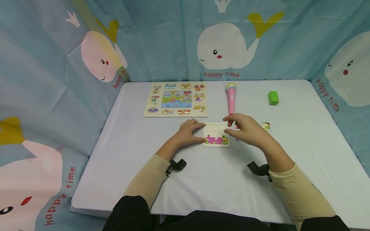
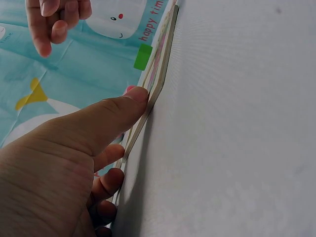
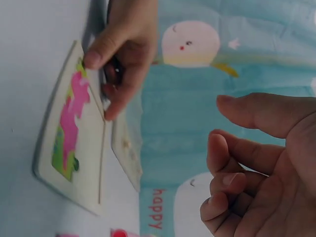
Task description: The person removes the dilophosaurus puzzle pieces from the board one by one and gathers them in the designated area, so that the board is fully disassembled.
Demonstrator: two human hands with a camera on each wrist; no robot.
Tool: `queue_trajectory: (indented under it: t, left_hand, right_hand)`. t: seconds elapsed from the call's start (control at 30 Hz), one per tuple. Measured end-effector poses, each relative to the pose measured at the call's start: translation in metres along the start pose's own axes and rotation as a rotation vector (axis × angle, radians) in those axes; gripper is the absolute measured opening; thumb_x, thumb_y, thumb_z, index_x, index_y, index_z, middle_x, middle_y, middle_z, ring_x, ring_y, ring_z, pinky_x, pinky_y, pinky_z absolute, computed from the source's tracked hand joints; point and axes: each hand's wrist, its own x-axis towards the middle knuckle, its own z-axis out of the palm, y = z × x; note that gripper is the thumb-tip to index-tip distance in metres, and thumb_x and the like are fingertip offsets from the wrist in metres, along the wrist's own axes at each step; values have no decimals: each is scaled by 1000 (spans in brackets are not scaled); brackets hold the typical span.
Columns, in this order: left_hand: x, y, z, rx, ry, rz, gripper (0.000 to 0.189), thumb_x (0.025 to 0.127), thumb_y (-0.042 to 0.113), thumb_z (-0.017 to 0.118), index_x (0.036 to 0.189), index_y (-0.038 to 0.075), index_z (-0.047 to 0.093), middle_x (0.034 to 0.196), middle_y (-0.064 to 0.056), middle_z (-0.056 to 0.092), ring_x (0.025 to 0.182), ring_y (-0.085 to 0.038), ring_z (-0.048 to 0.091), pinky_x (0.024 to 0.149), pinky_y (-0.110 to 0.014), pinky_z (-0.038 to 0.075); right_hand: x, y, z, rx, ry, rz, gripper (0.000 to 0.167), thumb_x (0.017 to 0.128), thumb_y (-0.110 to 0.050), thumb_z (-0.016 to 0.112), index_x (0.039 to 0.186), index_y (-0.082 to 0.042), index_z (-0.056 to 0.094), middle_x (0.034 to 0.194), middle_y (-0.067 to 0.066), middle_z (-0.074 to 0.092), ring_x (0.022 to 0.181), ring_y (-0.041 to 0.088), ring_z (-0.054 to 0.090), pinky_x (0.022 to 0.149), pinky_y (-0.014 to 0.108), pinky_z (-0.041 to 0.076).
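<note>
A small wooden puzzle board (image 1: 214,129) lies on the white table, with joined pink and green puzzle pieces (image 1: 215,140) filling its near half. My left hand (image 1: 186,132) holds the board at its left side, thumb by the near corner and fingertip by the far one. In the left wrist view, the thumb (image 2: 118,111) presses against the board's edge. Above the board's right side hovers my right hand (image 1: 247,130), thumb and forefinger apart. The right wrist view shows its other fingers (image 3: 229,182) loosely bent and nothing held.
Beyond the hands lie a larger wooden picture board (image 1: 147,110) and a pink toy microphone (image 1: 231,101). A green block (image 1: 273,98) stands at the back right. One loose puzzle piece (image 1: 266,126) lies beside the right hand; another piece (image 1: 237,127) is partly hidden under it.
</note>
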Motion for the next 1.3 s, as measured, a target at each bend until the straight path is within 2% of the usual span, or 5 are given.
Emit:
queue_trajectory:
  t: [0.17, 0.33, 0.57, 1.07, 1.3]
  left_hand:
    - [1, -1, 0, 5, 14, 16, 73, 85, 51, 81, 147, 19, 58, 122, 0, 55, 108, -18, 46, 94, -40, 36]
    - [1, -1, -1, 5, 17, 28, 72, 85, 50, 81, 146, 19, 59, 122, -1, 55, 109, -18, 47, 94, -41, 36]
    - [0, 0, -1, 0, 0, 22, 72, 85, 48, 82, 147, 20, 58, 122, -1, 55, 111, -17, 47, 94, -40, 36]
    - [0, -2, -2, -2, 6, 34, 73, 85, 50, 81, 146, 19, 59, 121, 0, 55, 112, -18, 47, 94, -40, 35]
    - [0, -3, 0, -1, 20, 39, 73, 84, 50, 82, 146, 18, 59, 120, -1, 55, 109, -17, 47, 93, -40, 35]
  right_hand:
    - [14, -6, 22, 9, -53, 22, 39, 92, -17, 76, 126, -1, 68, 94, 2, 62, 76, 22, 48, 66, 37, 40]
    - [27, -3, 53, 10, -140, 50, 39, 91, -16, 75, 125, 3, 69, 87, -2, 63, 69, 15, 50, 64, 33, 42]
    - [33, 0, 85, -107, -161, 75, 35, 88, -14, 81, 117, 3, 72, 77, 1, 60, 72, 17, 53, 67, 33, 44]
    - [32, -1, 90, -85, -71, 132, 33, 83, -10, 85, 111, 0, 71, 96, 10, 64, 89, 24, 59, 81, 42, 50]
    - [33, -2, 87, -141, -94, 137, 37, 83, -16, 85, 112, 2, 72, 97, 9, 66, 86, 21, 58, 78, 39, 50]
